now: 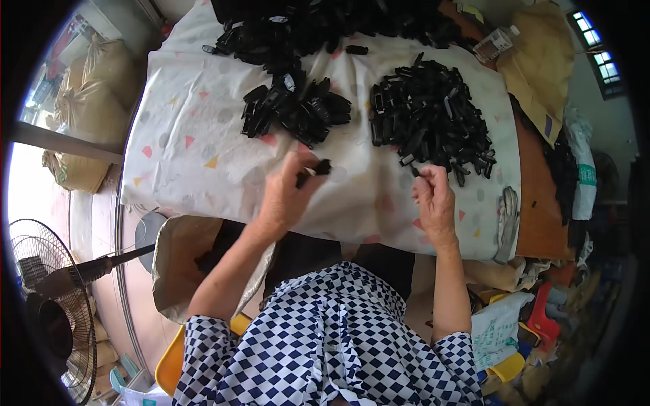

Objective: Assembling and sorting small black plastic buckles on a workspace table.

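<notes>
My left hand point(287, 191) is closed around small black plastic pieces point(313, 173), held just above the cloth; their exact kind does not show. To the right, my right hand point(435, 196) has its fingers bent together at the near edge of a pile of black plastic parts point(433, 115). A dark bit shows at its fingertips, too small to name. Beyond my left hand lies a smaller heap of similar black parts point(296, 108), longish and some glossy. A much larger mass of black parts point(325, 27) spreads along the table's far side.
A pale patterned cloth point(196, 135) covers the table. White gloves point(506, 223) lie at its right edge, and a clear bottle point(495, 44) at the far right. An open sack point(183, 260) hangs below the near left edge. A fan point(54, 298) stands at left.
</notes>
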`<action>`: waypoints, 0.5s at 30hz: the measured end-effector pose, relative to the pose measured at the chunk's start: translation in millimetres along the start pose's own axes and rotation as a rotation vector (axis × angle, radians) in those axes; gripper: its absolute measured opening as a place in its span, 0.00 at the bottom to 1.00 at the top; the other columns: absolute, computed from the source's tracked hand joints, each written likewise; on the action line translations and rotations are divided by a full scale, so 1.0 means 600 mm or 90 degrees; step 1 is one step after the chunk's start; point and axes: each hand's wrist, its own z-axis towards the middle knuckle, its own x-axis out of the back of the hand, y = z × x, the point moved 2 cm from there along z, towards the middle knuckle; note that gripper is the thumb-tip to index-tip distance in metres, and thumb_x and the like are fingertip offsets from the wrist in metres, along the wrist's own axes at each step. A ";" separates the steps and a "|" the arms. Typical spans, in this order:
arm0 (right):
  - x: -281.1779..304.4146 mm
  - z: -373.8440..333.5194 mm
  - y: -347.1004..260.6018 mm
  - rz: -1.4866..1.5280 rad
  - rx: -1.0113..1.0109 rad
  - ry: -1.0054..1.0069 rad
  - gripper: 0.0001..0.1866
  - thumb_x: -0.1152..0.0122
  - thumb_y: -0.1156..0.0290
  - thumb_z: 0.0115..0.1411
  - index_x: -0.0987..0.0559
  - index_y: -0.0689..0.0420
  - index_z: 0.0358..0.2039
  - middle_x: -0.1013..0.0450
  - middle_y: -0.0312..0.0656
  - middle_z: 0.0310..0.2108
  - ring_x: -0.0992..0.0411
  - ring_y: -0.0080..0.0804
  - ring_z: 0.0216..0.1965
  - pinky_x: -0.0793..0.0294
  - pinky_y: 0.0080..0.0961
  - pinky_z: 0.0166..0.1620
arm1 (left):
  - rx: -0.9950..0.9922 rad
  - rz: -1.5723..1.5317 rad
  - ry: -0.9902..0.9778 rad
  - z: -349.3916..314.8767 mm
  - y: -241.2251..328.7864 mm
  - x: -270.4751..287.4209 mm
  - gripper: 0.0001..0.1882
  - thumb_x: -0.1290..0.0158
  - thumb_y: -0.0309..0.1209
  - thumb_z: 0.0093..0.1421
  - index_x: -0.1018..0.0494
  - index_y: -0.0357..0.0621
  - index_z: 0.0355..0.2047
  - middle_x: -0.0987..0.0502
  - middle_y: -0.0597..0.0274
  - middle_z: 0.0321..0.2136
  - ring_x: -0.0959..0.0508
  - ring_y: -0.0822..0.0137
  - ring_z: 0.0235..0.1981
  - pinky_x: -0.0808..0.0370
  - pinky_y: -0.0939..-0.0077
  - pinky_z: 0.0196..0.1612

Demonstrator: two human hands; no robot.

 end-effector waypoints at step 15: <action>-0.082 -0.026 -0.039 0.280 -0.053 -0.229 0.09 0.40 0.74 0.60 0.27 0.62 0.39 0.28 0.33 0.29 0.32 0.14 0.28 0.30 0.14 0.31 | -0.057 -0.045 -0.131 -0.040 0.007 -0.053 0.15 0.40 0.21 0.51 0.28 0.40 0.40 0.22 0.58 0.30 0.22 0.66 0.31 0.26 0.76 0.36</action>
